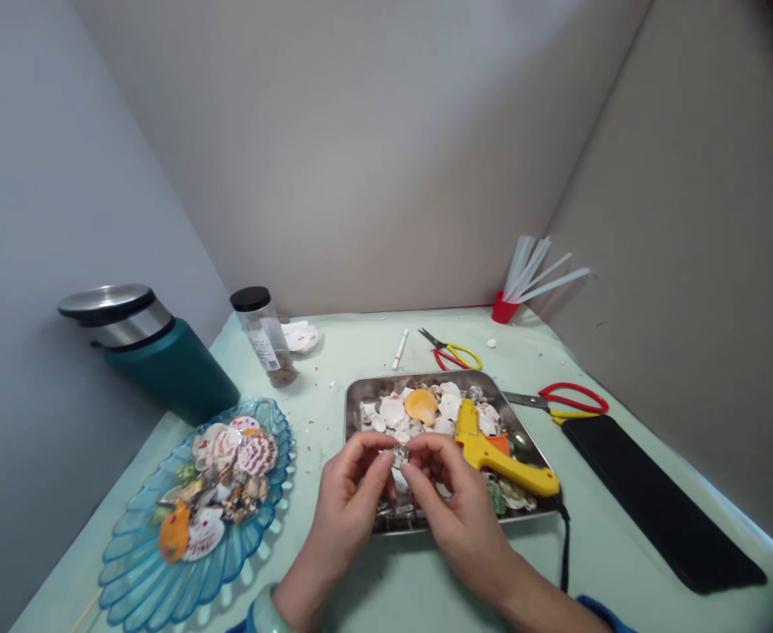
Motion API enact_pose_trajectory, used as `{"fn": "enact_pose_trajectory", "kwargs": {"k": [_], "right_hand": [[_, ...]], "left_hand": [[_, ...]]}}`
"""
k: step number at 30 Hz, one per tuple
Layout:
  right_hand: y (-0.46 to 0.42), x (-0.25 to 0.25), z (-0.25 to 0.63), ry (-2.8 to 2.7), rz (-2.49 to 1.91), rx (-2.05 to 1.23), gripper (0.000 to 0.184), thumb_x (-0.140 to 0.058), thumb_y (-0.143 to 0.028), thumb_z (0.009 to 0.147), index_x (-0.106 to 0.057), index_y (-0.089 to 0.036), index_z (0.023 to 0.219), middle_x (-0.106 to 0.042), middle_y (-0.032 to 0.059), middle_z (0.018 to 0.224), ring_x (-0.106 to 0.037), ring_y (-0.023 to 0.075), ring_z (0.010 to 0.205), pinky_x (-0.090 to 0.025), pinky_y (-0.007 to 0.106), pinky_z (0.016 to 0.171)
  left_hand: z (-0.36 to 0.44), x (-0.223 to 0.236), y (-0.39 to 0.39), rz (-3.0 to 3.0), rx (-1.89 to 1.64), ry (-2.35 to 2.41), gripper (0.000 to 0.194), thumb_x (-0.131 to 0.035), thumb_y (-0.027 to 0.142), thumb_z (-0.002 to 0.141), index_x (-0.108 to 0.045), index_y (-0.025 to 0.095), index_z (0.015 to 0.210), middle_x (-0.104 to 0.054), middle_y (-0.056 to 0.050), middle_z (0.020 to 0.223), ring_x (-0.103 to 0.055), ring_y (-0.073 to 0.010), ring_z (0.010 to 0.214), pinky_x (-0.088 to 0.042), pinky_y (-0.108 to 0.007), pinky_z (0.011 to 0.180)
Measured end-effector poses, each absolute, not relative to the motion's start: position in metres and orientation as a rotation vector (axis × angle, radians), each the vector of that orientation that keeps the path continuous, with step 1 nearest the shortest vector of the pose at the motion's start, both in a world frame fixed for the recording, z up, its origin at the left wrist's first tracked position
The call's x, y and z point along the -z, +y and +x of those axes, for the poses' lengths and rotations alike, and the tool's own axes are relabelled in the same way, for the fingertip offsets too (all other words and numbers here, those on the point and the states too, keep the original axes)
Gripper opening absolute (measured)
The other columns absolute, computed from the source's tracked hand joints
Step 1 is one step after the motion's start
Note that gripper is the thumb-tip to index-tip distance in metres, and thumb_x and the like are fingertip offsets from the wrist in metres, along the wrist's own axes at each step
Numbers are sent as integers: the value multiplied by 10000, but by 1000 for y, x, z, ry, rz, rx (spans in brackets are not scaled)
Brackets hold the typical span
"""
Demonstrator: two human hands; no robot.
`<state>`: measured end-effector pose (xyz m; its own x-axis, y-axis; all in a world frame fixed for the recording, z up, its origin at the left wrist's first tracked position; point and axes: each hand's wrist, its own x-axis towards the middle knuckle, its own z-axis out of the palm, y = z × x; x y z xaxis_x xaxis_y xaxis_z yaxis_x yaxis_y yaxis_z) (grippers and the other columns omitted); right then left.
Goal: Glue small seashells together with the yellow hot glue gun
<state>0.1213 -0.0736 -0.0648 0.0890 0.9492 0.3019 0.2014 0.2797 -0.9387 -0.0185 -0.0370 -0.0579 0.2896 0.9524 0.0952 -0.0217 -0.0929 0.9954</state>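
Observation:
Over the front of a metal tray, my left hand and my right hand meet fingertip to fingertip. Between them they pinch a small whitish-grey shell, partly hidden by the fingers. Many loose shells fill the tray, among them an orange scallop shell and white ones behind my fingers. A yellow glue gun lies across the tray's right side, close to my right hand, with its black cord hanging over the front edge.
A blue glass dish of shells stands at left. Behind it are a teal bottle and a black-lidded jar. Small scissors, a white marker, larger scissors, a black mat and a red cup of glue sticks lie around.

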Motion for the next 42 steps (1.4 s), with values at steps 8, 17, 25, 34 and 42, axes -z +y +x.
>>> {"fn": "enact_pose_trajectory", "kwargs": {"k": [8,17,25,34,42], "right_hand": [[-73,64,121,-1410,-1153,-798,100,-489,-230,925,-539,-227,1011,-567,-1,826,-564,141,718,-467,253,645],[-71,66,123,-1470,-1122,-712,105,-505,-193,917,-570,-245,979,-604,-2,860,-580,147,760,-461,256,683],[-73,68,123,-1526,-1101,-654,143,-498,-158,916,-586,-237,996,-613,7,864,-576,149,765,-452,265,692],[-73,67,124,-1348,-1110,-572,170,-518,-169,914,-566,-258,1050,-565,15,982,-557,151,896,-447,253,777],[-72,63,125,-1406,-1078,-686,108,-496,-197,931,-589,-243,962,-601,6,905,-576,154,851,-447,258,753]], "left_hand": [[-20,57,-37,1391,-1034,882,167,-610,291,848,-601,176,970,-628,-8,782,-561,-103,630,-471,-203,585],[-20,59,-36,1372,-1057,816,113,-604,266,856,-583,182,927,-630,-41,947,-573,-113,702,-482,-212,595],[-19,59,-35,1370,-1053,782,96,-592,254,864,-569,176,914,-624,-45,960,-562,-107,693,-479,-210,584],[-22,55,-34,1326,-1080,636,77,-573,242,878,-554,177,915,-617,-40,992,-556,-69,583,-481,-222,576],[-24,54,-35,1311,-1047,628,64,-604,213,856,-578,177,903,-616,-38,988,-566,-68,603,-484,-209,585]]}}
